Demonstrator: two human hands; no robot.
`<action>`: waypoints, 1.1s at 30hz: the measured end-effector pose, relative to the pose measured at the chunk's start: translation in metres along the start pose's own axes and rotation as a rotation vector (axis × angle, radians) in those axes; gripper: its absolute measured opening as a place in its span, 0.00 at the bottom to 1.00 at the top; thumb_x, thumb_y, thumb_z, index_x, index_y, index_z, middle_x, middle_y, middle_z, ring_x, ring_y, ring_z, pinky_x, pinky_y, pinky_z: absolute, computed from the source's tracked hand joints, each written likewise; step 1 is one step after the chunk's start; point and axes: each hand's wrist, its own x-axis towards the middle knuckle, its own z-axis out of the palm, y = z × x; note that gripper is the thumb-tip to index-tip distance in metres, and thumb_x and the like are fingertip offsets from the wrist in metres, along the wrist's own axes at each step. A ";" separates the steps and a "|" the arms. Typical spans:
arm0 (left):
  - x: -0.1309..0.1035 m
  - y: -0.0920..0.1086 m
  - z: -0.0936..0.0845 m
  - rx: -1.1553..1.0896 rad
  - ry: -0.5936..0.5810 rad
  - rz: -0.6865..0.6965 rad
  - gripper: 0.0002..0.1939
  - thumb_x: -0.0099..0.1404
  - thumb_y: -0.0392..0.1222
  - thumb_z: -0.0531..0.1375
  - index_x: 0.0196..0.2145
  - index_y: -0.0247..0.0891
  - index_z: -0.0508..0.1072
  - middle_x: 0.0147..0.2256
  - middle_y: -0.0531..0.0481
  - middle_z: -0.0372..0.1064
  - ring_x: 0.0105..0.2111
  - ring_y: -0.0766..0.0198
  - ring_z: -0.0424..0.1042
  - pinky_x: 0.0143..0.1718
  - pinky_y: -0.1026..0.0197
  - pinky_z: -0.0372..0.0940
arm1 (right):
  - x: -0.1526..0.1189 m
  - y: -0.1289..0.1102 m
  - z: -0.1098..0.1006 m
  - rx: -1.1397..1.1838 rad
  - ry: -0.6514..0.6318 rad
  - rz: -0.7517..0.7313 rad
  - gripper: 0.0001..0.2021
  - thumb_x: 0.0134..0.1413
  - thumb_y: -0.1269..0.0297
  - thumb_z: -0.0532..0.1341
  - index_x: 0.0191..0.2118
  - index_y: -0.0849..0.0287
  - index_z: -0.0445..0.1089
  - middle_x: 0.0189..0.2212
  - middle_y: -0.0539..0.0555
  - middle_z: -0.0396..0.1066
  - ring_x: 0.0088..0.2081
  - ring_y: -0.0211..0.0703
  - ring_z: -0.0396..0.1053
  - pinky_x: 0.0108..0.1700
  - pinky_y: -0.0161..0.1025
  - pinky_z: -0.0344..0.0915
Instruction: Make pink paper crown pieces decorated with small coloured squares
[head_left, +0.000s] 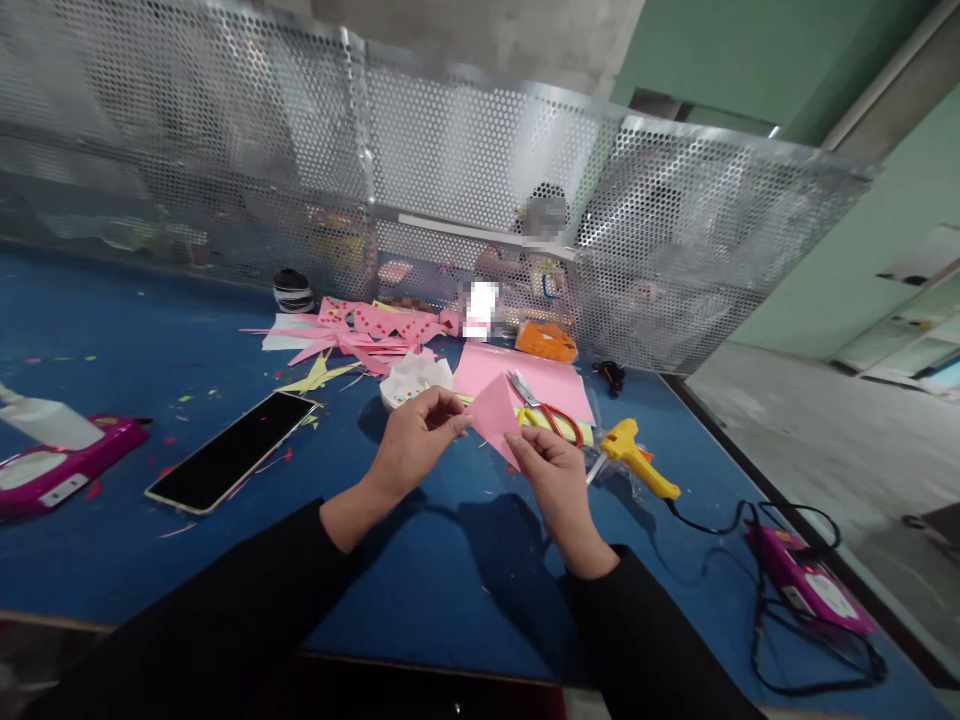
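Observation:
A small piece of pink paper (494, 418) is held up above the blue table between my two hands. My left hand (420, 435) pinches its left corner between thumb and fingers. Its lower right edge is gripped by my right hand (551, 470), thumb in front. Just behind the paper lie scissors (564, 421) with red and yellow handles, on top of a pink sheet (465, 372) and some yellow paper. A white bowl (415, 378) with small coloured bits stands behind my left hand. To the right of my right hand rests a yellow glue gun (639, 458).
Pink paper scraps (375, 335) and a yellow cut-out (319, 374) lie toward the back. A phone (234, 452) and a magenta power strip (71, 462) are at left. Another magenta strip (810, 580) with looping black cable lies right. A perforated metal screen (480, 150) borders the table; a person sits behind.

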 end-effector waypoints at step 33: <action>-0.011 0.003 0.003 -0.332 -0.336 -0.586 0.30 0.52 0.68 0.67 0.35 0.35 0.80 0.36 0.39 0.81 0.28 0.59 0.79 0.26 0.63 0.65 | -0.008 -0.007 -0.005 -0.427 0.015 -0.420 0.13 0.54 0.60 0.67 0.22 0.55 0.71 0.21 0.46 0.66 0.27 0.38 0.62 0.33 0.37 0.60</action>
